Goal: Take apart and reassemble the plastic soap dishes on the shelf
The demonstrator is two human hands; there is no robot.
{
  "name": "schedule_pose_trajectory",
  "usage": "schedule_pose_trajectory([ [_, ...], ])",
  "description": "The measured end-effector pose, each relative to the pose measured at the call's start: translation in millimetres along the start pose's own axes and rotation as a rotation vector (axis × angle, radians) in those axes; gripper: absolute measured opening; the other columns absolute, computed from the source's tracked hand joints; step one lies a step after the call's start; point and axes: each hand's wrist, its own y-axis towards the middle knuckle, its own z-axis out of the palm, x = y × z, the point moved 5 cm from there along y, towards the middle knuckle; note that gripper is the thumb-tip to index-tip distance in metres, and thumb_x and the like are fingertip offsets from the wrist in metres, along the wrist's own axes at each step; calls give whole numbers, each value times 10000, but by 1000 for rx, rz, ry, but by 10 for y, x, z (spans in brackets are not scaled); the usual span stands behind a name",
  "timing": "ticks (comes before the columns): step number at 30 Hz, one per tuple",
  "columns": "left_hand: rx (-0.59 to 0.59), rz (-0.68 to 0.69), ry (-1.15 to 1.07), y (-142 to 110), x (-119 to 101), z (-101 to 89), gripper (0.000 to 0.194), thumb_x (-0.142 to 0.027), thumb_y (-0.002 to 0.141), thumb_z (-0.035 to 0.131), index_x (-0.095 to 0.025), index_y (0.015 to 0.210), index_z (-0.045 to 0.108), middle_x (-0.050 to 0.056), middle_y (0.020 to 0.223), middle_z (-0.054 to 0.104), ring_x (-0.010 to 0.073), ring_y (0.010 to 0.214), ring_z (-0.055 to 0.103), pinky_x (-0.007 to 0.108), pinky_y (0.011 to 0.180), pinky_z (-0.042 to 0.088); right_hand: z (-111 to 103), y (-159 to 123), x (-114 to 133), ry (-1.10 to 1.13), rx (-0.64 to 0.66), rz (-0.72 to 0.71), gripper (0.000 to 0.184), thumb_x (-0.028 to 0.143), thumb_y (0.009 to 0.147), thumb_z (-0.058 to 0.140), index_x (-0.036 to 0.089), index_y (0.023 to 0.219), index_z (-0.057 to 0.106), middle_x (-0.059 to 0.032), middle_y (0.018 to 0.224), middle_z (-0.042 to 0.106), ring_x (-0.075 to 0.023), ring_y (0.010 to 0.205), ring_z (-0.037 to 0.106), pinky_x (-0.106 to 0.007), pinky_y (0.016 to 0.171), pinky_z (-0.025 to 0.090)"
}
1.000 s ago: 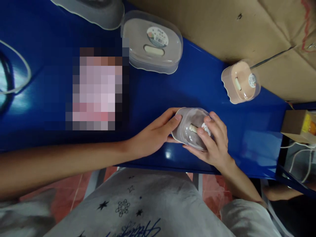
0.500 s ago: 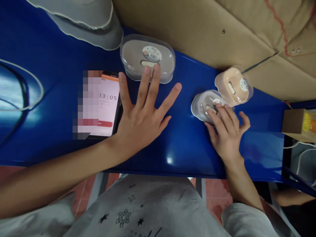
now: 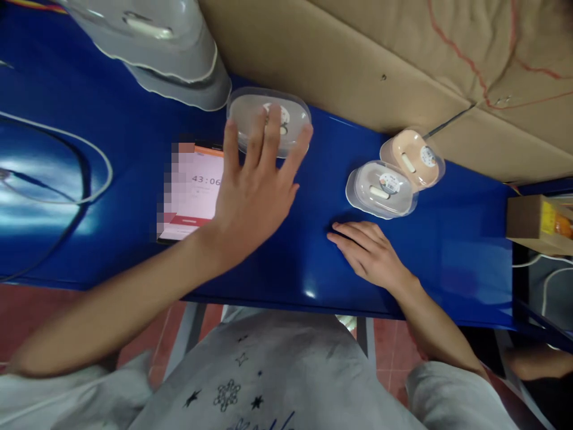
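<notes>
My left hand (image 3: 255, 200) has its fingers spread over the lid of a grey oval food container (image 3: 244, 108) with a clear lid and a round label. The fingertips overlap the lid; whether they press on it I cannot tell. Below that container lies a phone (image 3: 201, 197) with a timer, beside my left wrist. My right hand (image 3: 373, 254) is over the blue table, fingers stretched out and holding nothing. Just above it stands a smaller grey lidded container (image 3: 382, 190), touching a peach lidded container (image 3: 414, 156) behind it. Both have white lid tabs.
Larger grey lidded containers (image 3: 179, 77) are stacked at the upper left. Brown cardboard boxes (image 3: 313, 65) line the back of the blue table (image 3: 286, 269). Cables (image 3: 101, 155) lie at the left. A small carton (image 3: 528, 221) is at the right, and another person's arm (image 3: 541, 363) shows below.
My right hand has let go of the small grey container and moved left and toward me. My left hand's fingers have reached further over the large container's lid. The view has shifted slightly.
</notes>
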Motion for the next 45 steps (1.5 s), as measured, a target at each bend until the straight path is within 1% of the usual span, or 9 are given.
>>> schedule_pose_trajectory([
  [5, -13, -21, -60, 166, 120, 72, 690, -451, 890, 757, -400, 1556, 582, 4, 1752, 411, 453, 1719, -27, 812, 1303, -156, -5, -49, -104, 45, -47, 54, 443, 161, 1058, 616, 261, 1488, 650, -92, 1380, 769, -253, 1239, 734, -475, 1022, 609],
  [9, 22, 50, 37, -115, -141, 165, 476, -303, 953, 689, -384, 1422, 683, 77, 1565, 586, 471, 1648, 281, 831, 1286, -142, -39, -69, -133, 49, -93, 95, 437, 216, 1070, 623, 266, 1504, 626, -102, 1384, 761, -260, 1236, 742, -481, 1032, 614],
  [13, 255, 209, 187, -507, -347, 274, 525, -164, 958, 654, -375, 1439, 671, 110, 1518, 613, 432, 1528, 492, 808, 1325, 28, -100, -94, -76, 69, -187, 80, 596, 368, 1023, 732, 295, 1579, 531, -108, 1376, 731, -290, 1260, 723, -501, 1031, 624],
  [17, 311, 299, 236, -717, -252, 300, 781, -261, 903, 811, -371, 1609, 497, 130, 1747, 401, 455, 1647, 318, 767, 1331, 127, -89, -94, 21, 87, -169, 71, 879, 589, 897, 836, 343, 1642, 439, -143, 1601, 563, -397, 1508, 543, -655, 1195, 515],
  [20, 324, 218, 186, -754, -58, 326, 995, -447, 850, 884, -344, 1686, 355, 169, 1762, 381, 461, 1638, 337, 743, 1322, 198, -3, -63, 70, 81, -24, 76, 853, 582, 930, 799, 377, 1659, 408, -131, 1750, 402, -425, 1641, 363, -718, 1275, 403],
  [24, 347, 179, 144, -825, 74, 362, 1080, -470, 863, 869, -312, 1717, 227, 179, 1675, 511, 399, 1544, 507, 688, 1329, 253, 30, -42, 83, 145, 2, 45, 803, 490, 986, 763, 364, 1684, 384, -128, 1739, 432, -373, 1620, 417, -639, 1280, 448],
  [35, 165, 131, 28, -1158, 122, 422, 1133, -512, 893, 849, -313, 1722, 104, 209, 1686, 480, 386, 1538, 532, 694, 1352, 220, -27, -74, 112, 321, -38, 43, 784, 592, 999, 707, 352, 1683, 409, -111, 1746, 424, -365, 1587, 466, -613, 1262, 471],
  [40, 187, 94, -109, -1222, 138, 408, 1252, -517, 838, 903, -370, 1733, 39, 193, 1746, 388, 431, 1576, 461, 730, 1349, 156, -44, -59, 144, 348, -47, 24, 787, 583, 1019, 681, 333, 1700, 374, -129, 1739, 431, -355, 1584, 471, -593, 1268, 464],
  [45, 162, -80, -354, -1298, 99, 419, 1347, -518, 778, 958, -407, 1715, -3, 185, 1693, 417, 424, 1550, 479, 700, 1284, 355, -56, -38, 139, 439, -87, 38, 763, 620, 1029, 643, 301, 1684, 415, -139, 1701, 490, -340, 1570, 500, -558, 1271, 473],
])
